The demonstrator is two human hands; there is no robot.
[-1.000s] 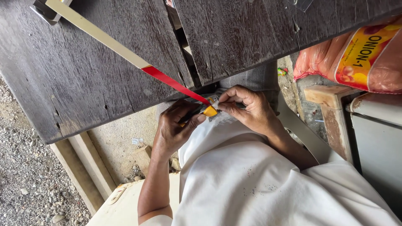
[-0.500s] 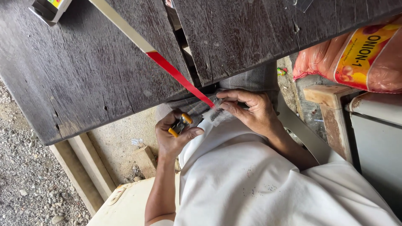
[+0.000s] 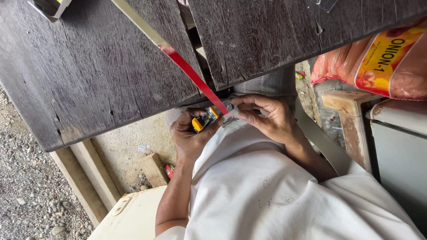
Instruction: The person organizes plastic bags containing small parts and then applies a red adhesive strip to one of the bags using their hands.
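My left hand (image 3: 189,135) was wrapped around a small yellow-and-black utility knife (image 3: 203,121) at the edge of the dark wooden table (image 3: 98,75), just under the red-tipped strip (image 3: 191,78). My right hand (image 3: 267,118) pinched a small clear packet (image 3: 231,116) touching the knife's tip. I judged a slip could nick those fingertips.

A dark weathered plank table (image 3: 89,75) carries a cream-and-red strip (image 3: 178,60) lying across its boards.
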